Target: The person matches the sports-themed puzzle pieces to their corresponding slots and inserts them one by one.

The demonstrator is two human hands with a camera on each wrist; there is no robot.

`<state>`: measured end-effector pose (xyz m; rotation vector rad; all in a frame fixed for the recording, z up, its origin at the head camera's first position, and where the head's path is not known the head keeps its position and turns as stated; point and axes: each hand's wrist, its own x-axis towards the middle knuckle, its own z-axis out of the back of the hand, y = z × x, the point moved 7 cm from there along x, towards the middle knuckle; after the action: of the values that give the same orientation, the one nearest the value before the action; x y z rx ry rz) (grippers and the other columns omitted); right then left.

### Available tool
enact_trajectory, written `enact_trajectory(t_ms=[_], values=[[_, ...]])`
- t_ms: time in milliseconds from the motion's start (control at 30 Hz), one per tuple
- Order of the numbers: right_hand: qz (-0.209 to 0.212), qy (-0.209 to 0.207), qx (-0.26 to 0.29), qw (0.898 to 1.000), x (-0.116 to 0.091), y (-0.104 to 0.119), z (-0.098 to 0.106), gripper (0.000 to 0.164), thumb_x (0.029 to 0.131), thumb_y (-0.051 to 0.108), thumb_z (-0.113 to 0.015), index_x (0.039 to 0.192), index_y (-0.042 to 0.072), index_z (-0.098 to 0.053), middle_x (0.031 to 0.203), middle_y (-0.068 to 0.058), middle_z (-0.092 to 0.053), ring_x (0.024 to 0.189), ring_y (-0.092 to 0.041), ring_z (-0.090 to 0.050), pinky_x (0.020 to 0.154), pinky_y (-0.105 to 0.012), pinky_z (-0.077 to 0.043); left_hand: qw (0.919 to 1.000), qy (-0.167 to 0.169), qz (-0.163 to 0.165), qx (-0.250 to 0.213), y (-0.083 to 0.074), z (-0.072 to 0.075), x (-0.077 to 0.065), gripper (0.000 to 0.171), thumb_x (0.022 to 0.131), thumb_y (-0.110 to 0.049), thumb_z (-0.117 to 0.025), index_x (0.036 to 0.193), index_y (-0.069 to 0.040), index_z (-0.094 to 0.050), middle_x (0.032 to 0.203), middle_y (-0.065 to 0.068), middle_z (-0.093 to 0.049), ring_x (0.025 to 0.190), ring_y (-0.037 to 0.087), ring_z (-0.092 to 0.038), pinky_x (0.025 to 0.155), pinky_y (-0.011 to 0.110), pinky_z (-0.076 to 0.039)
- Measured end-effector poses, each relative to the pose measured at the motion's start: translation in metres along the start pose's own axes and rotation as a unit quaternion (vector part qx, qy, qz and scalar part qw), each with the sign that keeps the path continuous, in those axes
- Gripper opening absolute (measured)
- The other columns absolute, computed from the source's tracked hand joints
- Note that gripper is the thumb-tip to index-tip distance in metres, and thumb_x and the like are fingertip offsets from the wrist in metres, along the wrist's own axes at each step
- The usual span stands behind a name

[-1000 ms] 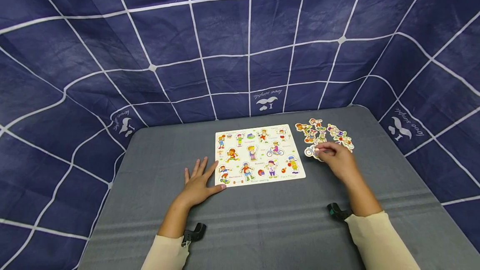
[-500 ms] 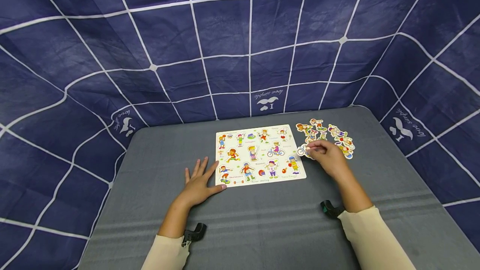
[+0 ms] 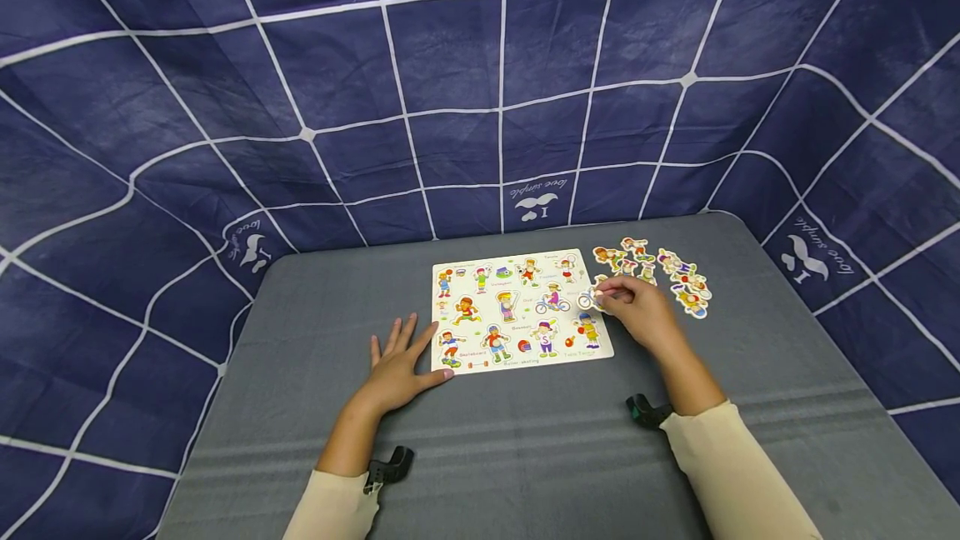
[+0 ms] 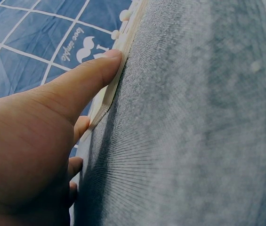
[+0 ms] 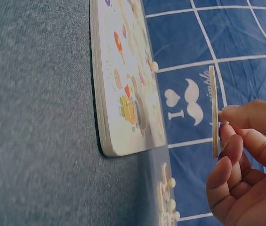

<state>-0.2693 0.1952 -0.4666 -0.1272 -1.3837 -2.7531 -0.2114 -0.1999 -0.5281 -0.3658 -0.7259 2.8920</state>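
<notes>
A puzzle board (image 3: 480, 332) printed with children playing sports lies flat on the table. My left hand (image 3: 397, 369) is spread at its left side, the thumb resting on the front left corner; the left wrist view shows that thumb on the board's edge (image 4: 116, 77). Between thumb and fingers, my right hand (image 3: 643, 311) pinches a bicycle puzzle piece (image 3: 587, 299) by its small knob. It hovers over the board's right edge, beside the printed bicycle picture. In the right wrist view the piece (image 5: 214, 113) appears edge-on, clear of the board.
Several loose puzzle pieces (image 3: 684, 277) with knobs lie in a cluster right of the board, some partly hidden by my right hand. Grey cloth (image 3: 517, 448) covers the table. A blue curtain with white lines (image 3: 450, 148) stands behind and at both sides.
My right hand has carried the bicycle piece leftward from beside the loose pieces to above the board's right edge. The left hand has stayed in place.
</notes>
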Motion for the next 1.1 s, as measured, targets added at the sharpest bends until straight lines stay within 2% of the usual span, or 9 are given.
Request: enact_trajectory(t_ms=[233, 433, 933, 1100], values=[[0.003, 0.010, 0.004, 1.000, 0.006, 0.007, -0.010, 0.016, 0.091, 0.013, -0.074, 0.105, 0.006, -0.075, 0.093, -0.011, -0.072, 0.067, -0.006, -0.054, 0.059, -0.021, -0.044, 1.0000, -0.001, 0.000, 0.001, 0.001, 0.000, 0.000, 0.095, 0.084, -0.069, -0.068, 0.162, -0.032, -0.026, 0.172, 0.010, -0.005, 0.159, 0.038, 0.006, 0.119, 0.070, 0.014], [0.009, 0.021, 0.000, 1.000, 0.011, 0.011, -0.020, 0.014, 0.092, 0.012, -0.072, 0.105, 0.007, -0.075, 0.094, -0.011, -0.072, 0.071, -0.011, -0.055, 0.063, -0.022, -0.044, 1.0000, -0.002, 0.000, 0.003, 0.002, 0.000, 0.000, 0.096, 0.084, -0.070, -0.068, 0.161, -0.032, -0.026, 0.172, 0.010, -0.006, 0.159, 0.038, 0.006, 0.119, 0.071, 0.014], [-0.014, 0.090, 0.010, 0.996, 0.022, 0.011, -0.050, 0.016, 0.092, 0.011, -0.071, 0.106, 0.004, -0.073, 0.096, -0.011, -0.071, 0.076, -0.013, -0.058, 0.068, -0.024, -0.048, 1.0000, -0.001, 0.000, 0.003, 0.000, 0.000, 0.000, 0.095, 0.084, -0.069, -0.068, 0.161, -0.032, -0.027, 0.172, 0.009, -0.006, 0.159, 0.037, 0.006, 0.119, 0.070, 0.014], [0.001, 0.099, 0.015, 0.995, 0.026, 0.011, -0.059, 0.014, 0.092, 0.010, -0.071, 0.105, 0.003, -0.072, 0.094, -0.009, -0.069, 0.077, -0.014, -0.059, 0.067, -0.023, -0.048, 1.0000, -0.001, 0.000, 0.005, 0.001, 0.000, 0.000, 0.095, 0.084, -0.069, -0.068, 0.161, -0.032, -0.027, 0.172, 0.010, -0.006, 0.159, 0.037, 0.006, 0.119, 0.070, 0.014]])
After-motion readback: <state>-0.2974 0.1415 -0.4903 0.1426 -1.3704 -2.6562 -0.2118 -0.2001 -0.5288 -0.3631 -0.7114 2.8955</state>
